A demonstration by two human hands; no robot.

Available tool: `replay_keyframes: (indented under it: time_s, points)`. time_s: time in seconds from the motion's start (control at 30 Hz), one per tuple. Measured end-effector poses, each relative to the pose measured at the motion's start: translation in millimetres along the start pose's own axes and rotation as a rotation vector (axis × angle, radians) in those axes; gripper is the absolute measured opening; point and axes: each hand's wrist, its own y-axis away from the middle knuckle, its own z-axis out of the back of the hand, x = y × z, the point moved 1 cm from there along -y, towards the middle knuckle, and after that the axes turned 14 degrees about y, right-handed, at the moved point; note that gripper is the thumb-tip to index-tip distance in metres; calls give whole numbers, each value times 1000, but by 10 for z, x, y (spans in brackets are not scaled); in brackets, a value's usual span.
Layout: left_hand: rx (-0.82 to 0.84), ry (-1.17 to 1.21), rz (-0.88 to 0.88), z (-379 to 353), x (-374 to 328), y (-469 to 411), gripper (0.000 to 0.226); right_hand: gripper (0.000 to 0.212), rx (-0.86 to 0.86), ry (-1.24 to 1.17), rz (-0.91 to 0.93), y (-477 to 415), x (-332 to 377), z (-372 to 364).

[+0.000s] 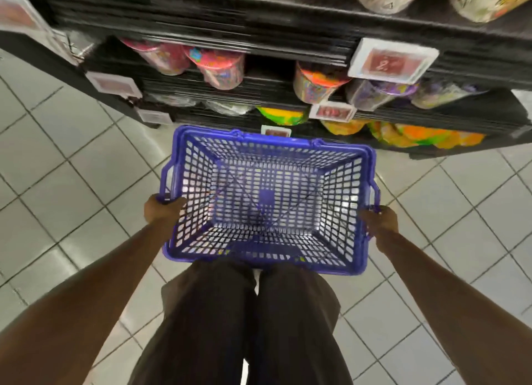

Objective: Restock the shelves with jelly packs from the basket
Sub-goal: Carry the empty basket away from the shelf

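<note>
Head view: person stands over a blue perforated plastic basket [267, 200], facing dark tiered shelves [259, 25].
Left hand [162, 209]: fingers wrapped round the basket's left rim, by the side handle.
Right hand [380, 220]: fingers curled on the right rim, same grip.
Basket: held between both hands, above the pale glossy tiled floor [72, 168]; long axis runs left to right; lattice walls and bottom bare, no jelly packs visible inside.
Jelly stock: colourful clear tubs [216, 68] and soft yellow-orange packs [403, 135] sit on the shelves, just beyond the basket's far rim; blurred.
Key relation: shelves lie straight ahead of both hands, neither hand nearer.
Judgement: restocking looks finished; basket probably goes away next.
Price tags [393, 61]: white-framed, red, unreadable.
</note>
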Motion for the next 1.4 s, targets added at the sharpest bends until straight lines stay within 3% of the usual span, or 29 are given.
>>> replay_keyframes:
  time_s: [0.27, 0.53, 0.67, 0.8, 1.07, 1.27, 1.4]
  points:
    - [-59, 157, 11, 867, -353, 926, 21, 21, -97, -206, 44, 987, 108, 734]
    - [-137, 318, -12, 2175, -1040, 2174, 13, 28, -126, -114, 165, 2305, 457, 1827]
    - [-191, 385, -9, 2786, -1142, 2703, 13, 21, -134, -104, 247, 2852, 576, 2195]
    - [-263, 423, 28, 3383, -997, 3151, 30, 12, -175, -10, 341, 3300, 733, 2416]
    - [-519, 693, 144, 4384, -336, 3823, 39, 26, -50, 140, 697, 4190, 1356, 2256]
    - [-696, 869, 232, 4920, 179, 4074, 30, 29, 160, 96, 747, 4891, 1832, 1686]
    - [-805, 999, 327, 5220, 538, 4139, 25, 31, 227, 190, 822, 5376, 2109, 1187]
